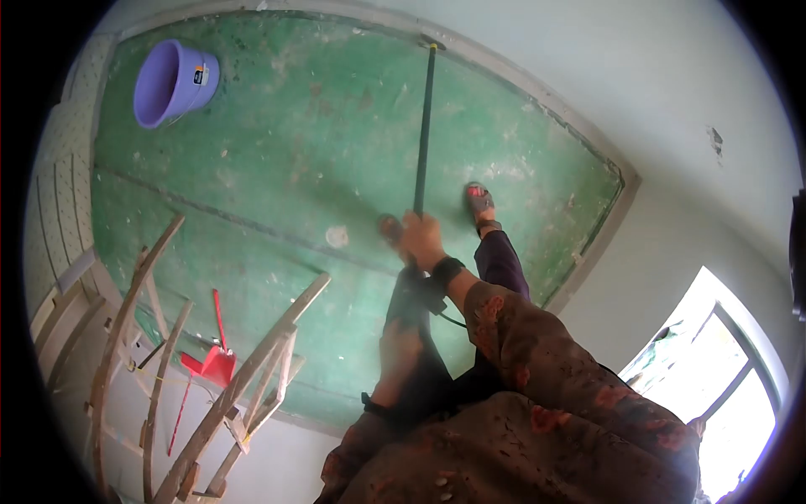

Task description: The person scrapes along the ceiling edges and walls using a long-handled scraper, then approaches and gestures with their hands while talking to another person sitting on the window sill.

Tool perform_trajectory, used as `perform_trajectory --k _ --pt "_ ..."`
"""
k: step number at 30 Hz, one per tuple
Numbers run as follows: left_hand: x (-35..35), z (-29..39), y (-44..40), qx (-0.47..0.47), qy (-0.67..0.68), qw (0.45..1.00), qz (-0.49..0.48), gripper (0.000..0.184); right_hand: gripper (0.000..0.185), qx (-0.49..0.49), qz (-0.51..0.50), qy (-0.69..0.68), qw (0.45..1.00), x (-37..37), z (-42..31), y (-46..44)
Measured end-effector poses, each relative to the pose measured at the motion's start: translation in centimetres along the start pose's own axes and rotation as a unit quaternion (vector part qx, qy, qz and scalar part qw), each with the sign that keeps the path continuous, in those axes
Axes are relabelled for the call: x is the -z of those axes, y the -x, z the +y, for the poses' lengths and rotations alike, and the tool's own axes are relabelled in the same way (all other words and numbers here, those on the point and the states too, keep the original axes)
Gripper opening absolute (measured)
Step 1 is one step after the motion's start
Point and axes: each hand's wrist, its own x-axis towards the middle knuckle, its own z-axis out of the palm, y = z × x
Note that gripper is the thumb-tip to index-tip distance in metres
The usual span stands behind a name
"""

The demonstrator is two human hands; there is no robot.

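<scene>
My right hand (421, 238) is wrapped round the near end of a long dark pole (426, 126). The pole runs away from me across the green floor (277, 168). Its far end has a yellow collar and a small flat dark head (431, 42) touching the floor's edge at the foot of the wall; what kind of head it is, I cannot make out. Low in front of my body, over my thigh, my left hand (400, 346) is smeared by motion and its fingers are unclear. A dark cord (452, 320) shows beside my right forearm.
A purple bucket (193, 80) with a wire handle lies tilted or stands at the far left. Wooden trestles or ladder frames (252, 370) occupy the near left. Beside them are a red dustpan (220, 366) and red sticks. Pale walls (588, 76) border the floor; a bright window (714, 386) is at right.
</scene>
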Motion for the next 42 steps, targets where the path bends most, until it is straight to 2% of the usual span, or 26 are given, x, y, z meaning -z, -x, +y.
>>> perform_trajectory --k 1,2,4,7,9,11,13,14,17,19,20,23,24,25,26,27,28,30,32,34,35,38,39,40,41,42 --pt "0.0 0.1 -0.3 -0.003 -0.002 1.0 0.0 0.023 0.031 -0.026 -0.067 0.028 0.997 0.1 0.4 -0.3" --pt "0.0 0.1 -0.7 -0.017 -0.009 1.0 -0.009 0.024 0.031 -0.024 -0.063 0.027 0.997 -0.1 0.9 -0.6" --pt "-0.2 0.3 -1.2 -0.029 -0.014 0.999 -0.022 0.024 0.032 -0.196 0.052 -0.103 0.974 1.4 -4.3 -0.9" --pt "0.5 2.1 -2.3 -0.039 -0.027 0.998 -0.037 0.025 0.033 -0.204 0.09 -0.101 0.97 2.3 -7.2 -1.7" --pt "1.3 3.1 -2.5 -0.021 0.064 0.995 -0.071 0.026 0.033 -0.199 0.102 -0.089 0.97 2.4 -7.8 -2.2" --pt "1.4 4.0 -1.7 -0.007 0.086 0.993 -0.086 0.026 0.034 -0.199 0.113 -0.08 0.97 1.9 -6.7 -1.7" --pt "1.5 4.7 -2.0 -0.008 0.112 0.989 -0.098 0.026 0.033 -0.144 0.035 -0.046 0.988 1.0 -2.8 -2.0" --pt "1.4 4.5 -1.2 -0.005 0.087 0.992 -0.096 0.027 0.033 -0.142 0.037 -0.045 0.988 1.2 -2.8 -1.4" --pt "2.0 4.0 0.7 -0.007 -0.004 0.997 -0.074 0.028 0.032 -0.169 0.028 -0.072 0.983 0.8 -4.9 0.5" --pt "3.4 9.0 2.5 0.117 0.156 0.979 -0.063 0.028 0.029 -0.304 0.048 -0.203 0.93 1.0 -8.0 1.2" --pt "4.0 9.5 2.7 0.135 0.169 0.975 -0.057 0.028 0.029 -0.305 0.046 -0.202 0.93 0.5 -8.3 1.3" --pt "5.3 10.6 1.3 0.126 0.193 0.972 -0.034 0.028 0.03 -0.252 0.052 -0.209 0.943 -1.6 -8.1 -0.7" --pt "5.7 9.3 0.1 0.124 0.195 0.972 -0.033 0.028 0.03 -0.17 0.047 -0.112 0.978 -2.4 -7.2 -1.9" --pt "6.1 6.8 -1.2 0.058 0.158 0.985 -0.048 0.028 0.031 -0.088 0.039 -0.013 0.995 -3.1 -6.7 -2.6" --pt "6.5 5.3 -2.1 -0.009 0.119 0.991 -0.062 0.027 0.031 -0.088 0.037 -0.012 0.995 -3.6 -6.7 -3.4" --pt "6.8 5.3 -2.7 -0.009 0.122 0.991 -0.06 0.027 0.032 -0.137 0.03 -0.021 0.99 -4.1 -6.9 -4.5" --pt "6.9 5.3 -3.0 0.021 0.156 0.986 -0.061 0.026 0.033 -0.189 0.022 -0.03 0.981 -4.6 -6.9 -5.1" --pt "7.7 5.3 -2.8 0.057 0.192 0.978 -0.057 0.026 0.033 -0.204 0.02 -0.051 0.977 -5.6 -7.0 -4.8" --pt "8.7 6.7 -2.8 0.089 0.128 0.987 -0.042 0.007 0.033 -0.216 0.024 -0.07 0.973 -5.9 -6.6 -4.9" --pt "9.3 8.2 -2.2 0.098 0.132 0.985 -0.054 0.007 0.034 0.015 0.066 -0.022 0.997 -6.3 -5.5 -4.0" --pt "9.6 8.6 -2.6 0.097 0.129 0.985 -0.063 0.009 0.034 0.021 0.064 -0.019 0.998 -6.4 -5.4 -4.5" --pt "10.0 7.8 -2.5 0.129 0.221 0.965 -0.058 0.02 0.034 -0.049 0.088 -0.063 0.993 -6.6 -6.3 -4.2" --pt "10.0 7.1 -2.8 0.128 0.222 0.965 -0.059 0.02 0.033 -0.16 0.073 -0.095 0.98 -5.9 -8.6 -4.5" --pt "10.0 6.3 -3.5 0.065 0.174 0.981 -0.054 0.024 0.031 -0.269 0.059 -0.126 0.953 -5.3 -10.2 -4.8" --pt "10.0 5.8 -3.8 0.002 0.125 0.991 -0.05 0.029 0.031 -0.269 0.061 -0.125 0.953 -5.2 -10.9 -5.0" --pt "9.9 5.9 -4.0 0.001 0.126 0.991 -0.051 0.029 0.033 -0.264 0.075 -0.1 0.956 -5.3 -11.1 -5.2"
